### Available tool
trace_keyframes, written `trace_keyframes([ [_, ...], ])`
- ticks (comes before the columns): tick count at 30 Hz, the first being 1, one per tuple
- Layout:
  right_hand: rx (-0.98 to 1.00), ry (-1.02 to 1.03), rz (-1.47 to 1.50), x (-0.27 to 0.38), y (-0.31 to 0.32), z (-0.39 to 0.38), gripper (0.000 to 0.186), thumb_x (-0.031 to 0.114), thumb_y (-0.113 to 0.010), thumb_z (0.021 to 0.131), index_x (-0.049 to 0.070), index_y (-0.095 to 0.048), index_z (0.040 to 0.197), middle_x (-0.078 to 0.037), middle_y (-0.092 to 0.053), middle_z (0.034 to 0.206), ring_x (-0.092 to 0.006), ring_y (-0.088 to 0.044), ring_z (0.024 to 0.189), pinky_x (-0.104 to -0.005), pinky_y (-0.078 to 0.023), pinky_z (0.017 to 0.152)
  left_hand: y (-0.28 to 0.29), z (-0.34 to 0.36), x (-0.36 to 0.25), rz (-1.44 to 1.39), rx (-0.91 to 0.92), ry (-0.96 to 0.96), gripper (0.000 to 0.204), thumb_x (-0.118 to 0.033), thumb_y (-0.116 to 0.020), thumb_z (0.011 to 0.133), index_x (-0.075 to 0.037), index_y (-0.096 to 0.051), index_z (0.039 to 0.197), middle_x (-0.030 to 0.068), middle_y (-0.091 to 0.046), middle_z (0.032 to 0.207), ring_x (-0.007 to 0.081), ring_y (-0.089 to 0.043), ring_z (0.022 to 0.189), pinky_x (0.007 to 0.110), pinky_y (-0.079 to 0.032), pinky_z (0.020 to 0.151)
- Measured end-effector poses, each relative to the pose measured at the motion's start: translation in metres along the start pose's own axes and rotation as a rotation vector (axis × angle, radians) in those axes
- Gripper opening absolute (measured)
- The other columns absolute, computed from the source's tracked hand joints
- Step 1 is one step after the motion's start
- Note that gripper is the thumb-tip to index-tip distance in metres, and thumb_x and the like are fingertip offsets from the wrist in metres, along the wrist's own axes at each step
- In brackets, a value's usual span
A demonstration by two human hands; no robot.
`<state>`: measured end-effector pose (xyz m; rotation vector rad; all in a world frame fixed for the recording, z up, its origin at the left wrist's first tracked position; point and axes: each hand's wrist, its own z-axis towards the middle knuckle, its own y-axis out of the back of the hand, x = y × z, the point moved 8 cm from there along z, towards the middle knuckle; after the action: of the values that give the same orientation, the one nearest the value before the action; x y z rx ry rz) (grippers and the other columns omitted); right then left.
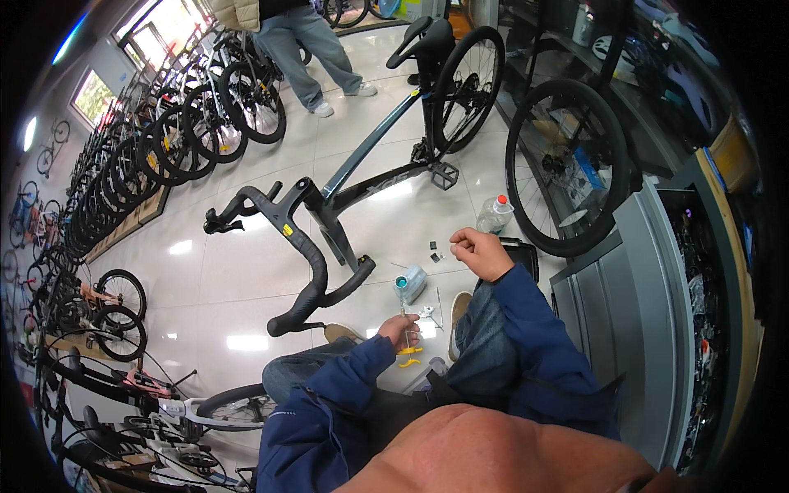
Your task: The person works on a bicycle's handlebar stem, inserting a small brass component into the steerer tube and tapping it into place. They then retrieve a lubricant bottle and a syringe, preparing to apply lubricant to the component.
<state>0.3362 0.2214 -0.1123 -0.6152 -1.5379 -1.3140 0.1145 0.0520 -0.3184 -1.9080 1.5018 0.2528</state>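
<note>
My left hand [398,332] is closed around a slim syringe with yellow finger grips [409,352]. Its front end points at the teal-coloured mouth of a pale bottle [414,284] on the floor; whether it reaches inside is hard to make out. My right hand [483,254] hovers to the right with fingers curled together, and anything between them is hidden. Just beyond it stands a clear bottle with a red cap [495,214]. Small dark parts [434,246] lie on the floor left of the right hand.
A bicycle frame [370,193] with drop handlebars [306,246] stands ahead, its front wheel off. A loose wheel [567,168] leans at the right by a grey cabinet [612,279]. Rows of bicycles [164,140] line the left. A person in jeans [304,49] stands at the back.
</note>
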Motion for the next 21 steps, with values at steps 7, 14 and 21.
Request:
trace_keyframes([
  [7, 0.064, -0.046, 0.013, 0.0038, -0.0026, 0.0006, 0.024, 0.014, -0.072, 0.096, -0.002, -0.069, 0.113, -0.004, -0.072, 0.087, -0.0086, -0.066, 0.077, -0.0250, -0.054, 0.072, -0.0029, -0.0006, 0.0036, -0.016, -0.003, 0.024, 0.041, -0.016, -0.054, 0.098, -0.003, -0.054, 0.136, 0.0093, -0.064, 0.099, 0.0207, -0.064, 0.081, 0.038, -0.061, 0.076],
  [14, 0.083, -0.056, -0.002, 0.0071, -0.0043, -0.0005, 0.023, 0.013, -0.072, 0.097, -0.002, -0.068, 0.113, -0.004, -0.072, 0.088, -0.0089, -0.066, 0.078, -0.0251, -0.054, 0.072, 0.0006, 0.0054, 0.0071, -0.022, -0.006, 0.014, 0.046, -0.014, -0.056, 0.093, -0.001, -0.055, 0.136, 0.0101, -0.064, 0.100, 0.0208, -0.065, 0.080, 0.039, -0.063, 0.080],
  [21, 0.090, -0.055, 0.026, 0.0087, -0.0045, -0.0004, 0.023, 0.013, -0.072, 0.097, -0.002, -0.068, 0.114, -0.004, -0.072, 0.089, -0.0089, -0.066, 0.078, -0.0249, -0.054, 0.072, -0.0010, 0.0017, 0.0057, -0.027, -0.020, 0.024, 0.044, -0.014, -0.055, 0.093, -0.001, -0.056, 0.135, 0.0103, -0.063, 0.101, 0.0217, -0.065, 0.081, 0.039, -0.063, 0.080],
])
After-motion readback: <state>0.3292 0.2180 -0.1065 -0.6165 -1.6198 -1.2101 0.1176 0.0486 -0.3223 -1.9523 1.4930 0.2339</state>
